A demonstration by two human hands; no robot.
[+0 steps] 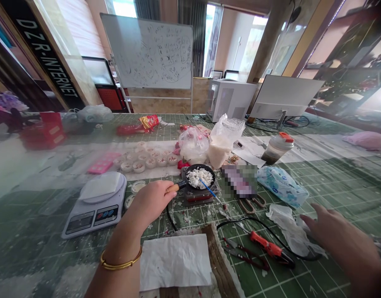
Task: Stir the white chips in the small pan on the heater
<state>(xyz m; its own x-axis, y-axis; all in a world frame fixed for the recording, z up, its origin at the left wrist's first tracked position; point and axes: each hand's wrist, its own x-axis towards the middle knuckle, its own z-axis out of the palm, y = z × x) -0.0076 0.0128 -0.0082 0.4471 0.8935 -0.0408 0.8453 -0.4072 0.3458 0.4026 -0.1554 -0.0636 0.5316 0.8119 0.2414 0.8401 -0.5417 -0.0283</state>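
My left hand (pixel 154 200) is closed round the wooden handle (pixel 176 187) of a small black frying pan (pixel 214 179). The pan sits on a small hot plate (pixel 199 199) and holds white crumbly bits (pixel 197 176). A thin blue stick (pixel 209 188) leans in it, one end among the bits and the other past the rim. On the right, my right hand (pixel 329 227) hovers with fingers apart, beside crumpled white tissue (pixel 285 225); nothing shows in it. Left of it lie an orange-handled tool (pixel 267 244) resembling a soldering iron and dark-handled snips (pixel 248 254).
A kitchen scale (pixel 97 207) stands left, below a pink mold (pixel 104 162) and several small filled cups (pixel 151 162). Behind the pan are bags of white material (pixel 219 149). Rightward are scissors (pixel 252 203), a tissue pack (pixel 283 186) and a shaker bottle (pixel 277 148). White paper (pixel 176 260) lies in front.
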